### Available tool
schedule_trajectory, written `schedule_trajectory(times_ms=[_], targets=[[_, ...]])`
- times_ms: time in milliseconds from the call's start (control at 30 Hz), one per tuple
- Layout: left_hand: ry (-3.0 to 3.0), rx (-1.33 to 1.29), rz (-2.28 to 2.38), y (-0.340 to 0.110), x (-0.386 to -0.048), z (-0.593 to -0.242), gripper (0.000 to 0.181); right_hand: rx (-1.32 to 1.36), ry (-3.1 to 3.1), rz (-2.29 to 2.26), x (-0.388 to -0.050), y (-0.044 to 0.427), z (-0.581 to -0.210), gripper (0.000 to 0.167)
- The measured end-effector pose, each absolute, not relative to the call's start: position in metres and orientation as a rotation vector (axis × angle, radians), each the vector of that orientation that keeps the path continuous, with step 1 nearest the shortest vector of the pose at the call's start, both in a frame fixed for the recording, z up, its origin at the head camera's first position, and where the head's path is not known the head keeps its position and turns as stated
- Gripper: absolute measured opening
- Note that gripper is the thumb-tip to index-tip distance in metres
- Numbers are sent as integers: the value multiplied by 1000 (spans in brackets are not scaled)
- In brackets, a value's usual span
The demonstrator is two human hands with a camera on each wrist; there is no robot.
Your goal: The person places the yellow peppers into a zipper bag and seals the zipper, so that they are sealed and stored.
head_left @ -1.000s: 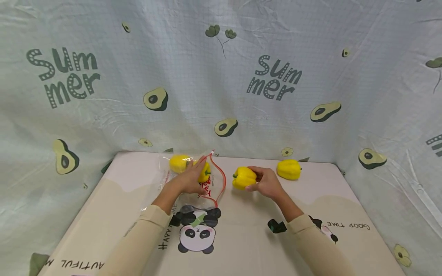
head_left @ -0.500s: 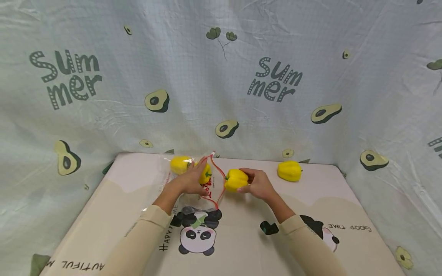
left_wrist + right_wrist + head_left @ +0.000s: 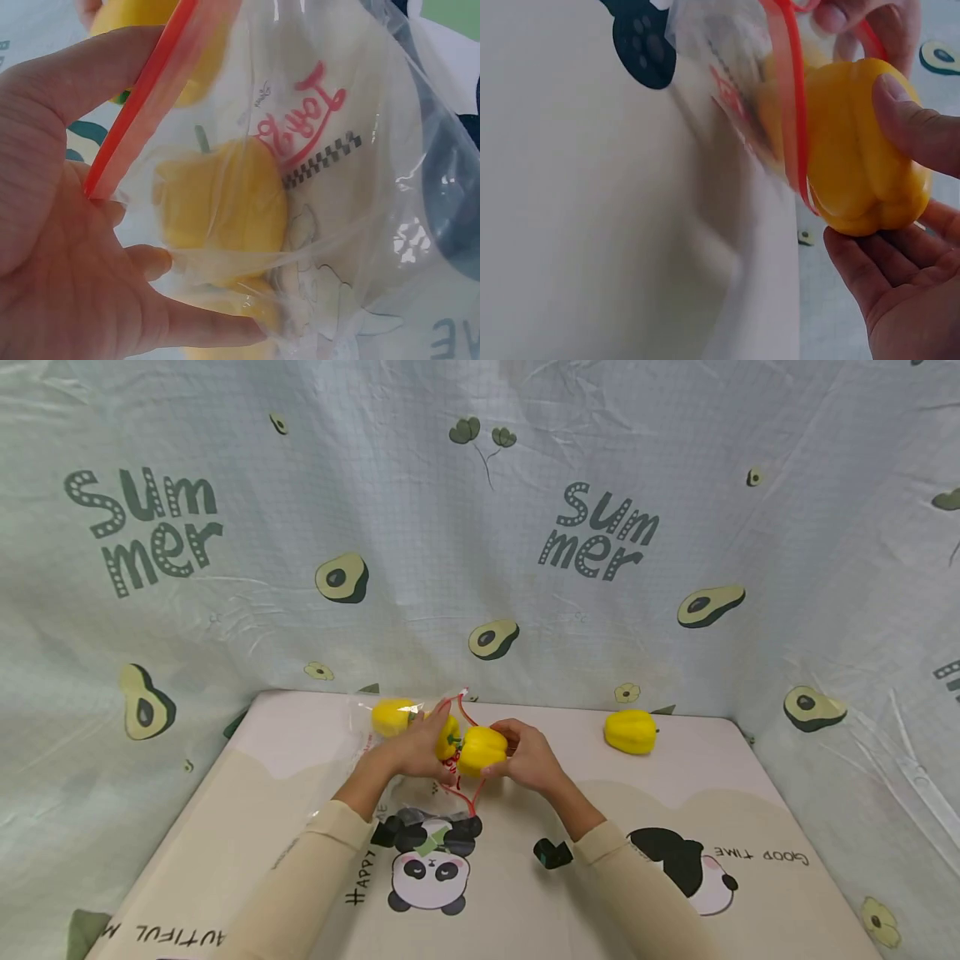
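Note:
A clear zip bag with red print and a red-edged mouth lies at the back left of the table, two yellow bell peppers inside. My left hand is at its mouth, thumb and fingers spread apart against the plastic and the red edge. With my right hand I grip another yellow bell pepper, thumb on one side and fingers beneath. In the right wrist view, this pepper is at the bag's red mouth, its near end outside. How far its stem end is inside I cannot tell.
One more yellow bell pepper lies at the back right of the table. A pale printed curtain hangs behind and along both sides. Pandas and lettering are printed on the tabletop.
My right hand has carried its bell pepper left, from beside the bag to the bag's mouth. The left hand, the bag and the far-right pepper have stayed nearly still.

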State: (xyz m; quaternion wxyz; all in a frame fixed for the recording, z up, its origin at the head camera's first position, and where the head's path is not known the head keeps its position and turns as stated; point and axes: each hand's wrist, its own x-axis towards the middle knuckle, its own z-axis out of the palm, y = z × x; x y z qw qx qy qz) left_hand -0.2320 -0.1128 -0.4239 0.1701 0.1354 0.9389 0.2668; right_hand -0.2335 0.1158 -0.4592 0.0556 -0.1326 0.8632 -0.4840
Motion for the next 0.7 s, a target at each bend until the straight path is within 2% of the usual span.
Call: schedule_trajectory(times_ms=[333, 700], targets=[[2626, 375, 808, -114, -234, -419, 130, -514, 2626, -1357, -234, 96, -469, 68], [2618, 373, 843, -117, -234, -416, 128, -593, 2501, -1289, -234, 91, -478, 69]])
